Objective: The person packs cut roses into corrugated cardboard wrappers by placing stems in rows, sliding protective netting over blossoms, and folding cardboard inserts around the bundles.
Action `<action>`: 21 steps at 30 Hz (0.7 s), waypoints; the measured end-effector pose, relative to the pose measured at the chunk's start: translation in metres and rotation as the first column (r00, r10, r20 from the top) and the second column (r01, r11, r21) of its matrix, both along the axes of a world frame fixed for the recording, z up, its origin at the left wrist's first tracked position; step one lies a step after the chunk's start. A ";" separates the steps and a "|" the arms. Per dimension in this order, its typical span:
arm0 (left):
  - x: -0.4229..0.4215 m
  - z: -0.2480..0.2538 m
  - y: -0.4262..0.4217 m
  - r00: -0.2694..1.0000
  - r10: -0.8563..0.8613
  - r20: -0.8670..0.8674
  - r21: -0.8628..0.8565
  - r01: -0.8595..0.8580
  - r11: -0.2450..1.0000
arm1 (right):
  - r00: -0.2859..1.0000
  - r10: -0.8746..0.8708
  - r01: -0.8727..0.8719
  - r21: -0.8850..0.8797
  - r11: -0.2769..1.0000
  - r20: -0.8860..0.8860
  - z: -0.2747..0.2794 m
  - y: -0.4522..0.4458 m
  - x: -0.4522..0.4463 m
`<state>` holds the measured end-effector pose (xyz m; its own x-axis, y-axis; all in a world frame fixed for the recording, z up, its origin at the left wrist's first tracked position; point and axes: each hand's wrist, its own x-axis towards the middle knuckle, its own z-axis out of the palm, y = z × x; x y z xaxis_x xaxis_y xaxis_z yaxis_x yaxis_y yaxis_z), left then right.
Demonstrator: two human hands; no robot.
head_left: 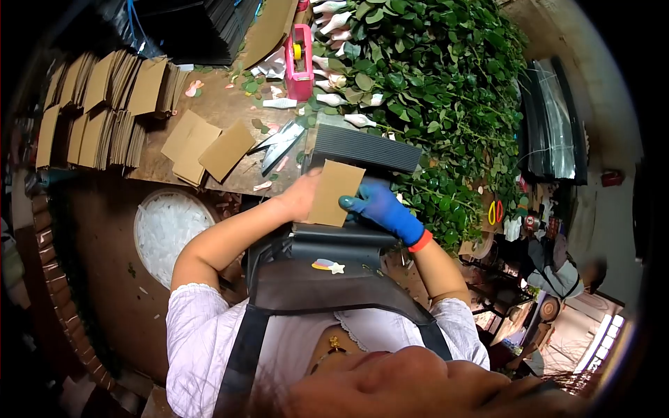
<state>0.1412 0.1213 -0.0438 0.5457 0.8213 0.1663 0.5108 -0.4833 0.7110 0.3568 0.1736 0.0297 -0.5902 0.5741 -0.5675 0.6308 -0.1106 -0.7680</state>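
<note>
A flat tan cardboard piece is held upright in front of my apron, above the table's near edge. My left hand, bare, grips its left side, with the fingers partly hidden behind it. On the right side my right hand, in a blue glove with an orange cuff, pinches the cardboard, thumb on its near face. Just beyond the cardboard lies a black ridged board. Scissors rest on the table to the left, next to loose cardboard pieces.
Stacked cardboard pieces stand at the far left. A pink tape dispenser is at the back, beside leafy stems with white-wrapped heads. A round tub of clear strips sits below left. Another person is at the right.
</note>
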 end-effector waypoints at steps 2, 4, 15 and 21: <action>-0.016 -0.001 -0.005 0.989 0.002 -0.150 0.109 0.014 0.994 | 0.993 -0.036 0.052 -0.144 0.988 0.116 0.002 0.000 -0.004; -0.043 0.004 -0.009 0.975 0.090 -0.205 0.372 -0.008 0.928 | 0.970 0.050 -0.022 -0.118 0.993 0.237 0.002 0.004 -0.011; -0.012 0.045 -0.016 0.995 0.097 -0.024 0.198 -0.090 0.976 | 0.927 0.250 -0.356 0.446 0.821 0.280 0.027 0.014 0.001; -0.006 0.054 -0.018 0.994 0.105 -0.026 0.195 -0.098 0.976 | 0.871 -0.485 0.123 0.923 0.364 0.075 0.037 0.162 0.058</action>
